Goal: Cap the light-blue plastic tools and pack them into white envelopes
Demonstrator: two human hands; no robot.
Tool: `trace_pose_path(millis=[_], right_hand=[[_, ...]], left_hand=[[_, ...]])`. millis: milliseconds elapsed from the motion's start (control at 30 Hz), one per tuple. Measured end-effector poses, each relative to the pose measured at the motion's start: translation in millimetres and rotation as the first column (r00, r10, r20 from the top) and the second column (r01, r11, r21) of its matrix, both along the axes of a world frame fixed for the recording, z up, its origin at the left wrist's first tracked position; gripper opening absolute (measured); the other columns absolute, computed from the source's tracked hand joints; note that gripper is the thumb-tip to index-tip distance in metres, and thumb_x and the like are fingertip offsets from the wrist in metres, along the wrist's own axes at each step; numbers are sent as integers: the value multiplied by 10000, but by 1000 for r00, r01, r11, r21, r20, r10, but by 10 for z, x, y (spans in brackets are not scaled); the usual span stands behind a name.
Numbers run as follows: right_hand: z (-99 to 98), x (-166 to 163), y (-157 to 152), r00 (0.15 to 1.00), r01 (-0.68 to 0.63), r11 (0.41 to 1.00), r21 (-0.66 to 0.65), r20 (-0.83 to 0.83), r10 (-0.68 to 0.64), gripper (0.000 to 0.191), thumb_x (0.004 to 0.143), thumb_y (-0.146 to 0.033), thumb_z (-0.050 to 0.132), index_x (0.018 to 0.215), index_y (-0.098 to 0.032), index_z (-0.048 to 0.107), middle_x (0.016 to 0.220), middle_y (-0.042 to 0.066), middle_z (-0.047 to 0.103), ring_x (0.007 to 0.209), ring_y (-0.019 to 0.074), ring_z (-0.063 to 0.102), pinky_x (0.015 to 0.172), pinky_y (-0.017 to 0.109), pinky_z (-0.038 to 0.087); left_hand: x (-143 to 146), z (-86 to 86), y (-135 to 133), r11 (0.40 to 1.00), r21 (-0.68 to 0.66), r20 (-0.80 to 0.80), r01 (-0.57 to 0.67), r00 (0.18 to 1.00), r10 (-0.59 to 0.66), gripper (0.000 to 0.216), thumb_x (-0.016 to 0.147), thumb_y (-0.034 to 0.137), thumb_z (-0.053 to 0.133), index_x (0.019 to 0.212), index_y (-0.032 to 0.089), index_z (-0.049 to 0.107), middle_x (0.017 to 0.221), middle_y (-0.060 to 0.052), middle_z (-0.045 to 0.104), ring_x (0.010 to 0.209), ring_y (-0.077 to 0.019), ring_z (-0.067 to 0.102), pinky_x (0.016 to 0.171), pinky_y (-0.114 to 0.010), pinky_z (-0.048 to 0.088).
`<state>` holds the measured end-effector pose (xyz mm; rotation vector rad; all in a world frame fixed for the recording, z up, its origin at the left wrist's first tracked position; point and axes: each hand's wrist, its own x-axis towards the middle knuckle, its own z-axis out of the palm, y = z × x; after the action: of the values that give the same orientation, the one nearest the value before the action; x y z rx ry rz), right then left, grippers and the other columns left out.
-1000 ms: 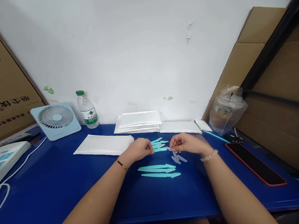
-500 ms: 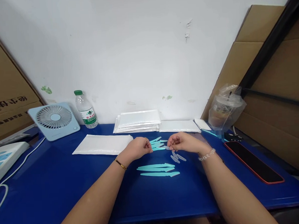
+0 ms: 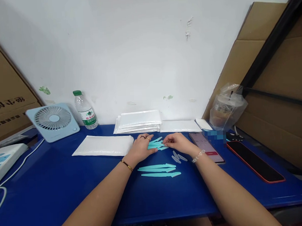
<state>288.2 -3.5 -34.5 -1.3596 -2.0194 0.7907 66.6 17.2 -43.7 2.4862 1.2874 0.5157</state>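
My left hand [image 3: 140, 148] lies on the blue table [image 3: 69, 191] with its fingers stretched flat over a small pile of teal plastic sticks [image 3: 156, 145]. My right hand [image 3: 177, 143] reaches in from the right, its fingertips pinched together on the end of one stick in that pile. Three more teal sticks [image 3: 159, 170] lie side by side just in front of my hands. A few small clear caps [image 3: 178, 157] lie by my right wrist.
A white padded envelope [image 3: 102, 146] lies to the left, with a stack of envelopes [image 3: 138, 122] by the wall. A small fan [image 3: 52, 121], a water bottle [image 3: 85, 109] and a power strip [image 3: 4, 159] sit left. Two phones [image 3: 205, 147] [image 3: 254, 161] and a bagged drink cup [image 3: 226, 107] sit right.
Both hands have dropped from a raised pinch down onto the teal pile. My left fingers have spread flat and my right hand has moved left. A phone is uncovered beside my right wrist.
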Motion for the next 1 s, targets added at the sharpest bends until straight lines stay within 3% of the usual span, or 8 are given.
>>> trace_pose_path(millis=[100,300,367,467,567,667,833,1000], right_hand=[[84,119,-46,995,25,1000,-15,92,-24,164,703,-309,614,770,-178,685,662,10,637,599,134,545,566,242,417],[221,428,-171,941,-49,910,-413,286,180,167,544,-273,730,670,-186,664,598,6,657,561,163,576,504,244,404],[214,437,-170,926,-15,923,-385,342,158,127,543,-255,722,627,-184,658,587,13,652,556,168,575,489,246,391],[199,413,-150,922,42,952,-304,379,80,106,558,-246,714,603,-183,643,593,21,651,553,167,574,476,245,380],[215,406,-148,963,75,949,-305,269,10,134,605,-276,701,659,-178,626,617,27,656,551,161,594,471,234,391],[257,406,-178,995,4,923,-384,89,33,196,654,-326,685,754,-170,622,651,31,659,581,160,622,485,224,425],[319,364,-224,987,-161,886,-435,-65,148,267,674,-357,688,820,-140,633,654,28,644,624,148,630,539,223,465],[338,319,-225,982,-191,882,-430,-77,174,280,678,-360,687,818,-124,631,677,34,648,607,133,620,545,222,469]], left_hand=[[26,-64,11,997,-75,-34,18,999,-20,487,798,461,540,1238,254,514,1196,-80,500,1138,-256,410,938,-363,350],[38,5,-36,995,-82,2,53,999,-53,480,791,441,553,1239,277,504,1168,-69,513,1116,-257,421,939,-389,341],[15,94,-74,998,-58,49,36,998,-34,463,767,453,575,1185,257,542,1143,-71,528,1092,-255,443,905,-369,366],[-19,233,-158,969,-177,50,170,985,-164,349,712,471,622,961,227,646,985,-47,592,895,-203,544,731,-275,422],[-23,296,-249,899,-346,-16,270,956,-294,265,669,427,663,837,223,671,802,-14,626,689,-155,566,546,-232,380],[-1,284,-300,871,-412,-50,269,947,-317,146,715,344,611,771,222,671,724,-2,647,619,-140,559,500,-226,354],[-10,276,-254,940,-288,-80,182,974,-213,127,732,254,547,724,208,666,742,-10,666,641,-145,561,521,-231,351],[-45,303,-170,954,-269,-48,132,987,-151,161,749,251,509,753,188,656,784,-21,662,669,-143,566,539,-222,362]])
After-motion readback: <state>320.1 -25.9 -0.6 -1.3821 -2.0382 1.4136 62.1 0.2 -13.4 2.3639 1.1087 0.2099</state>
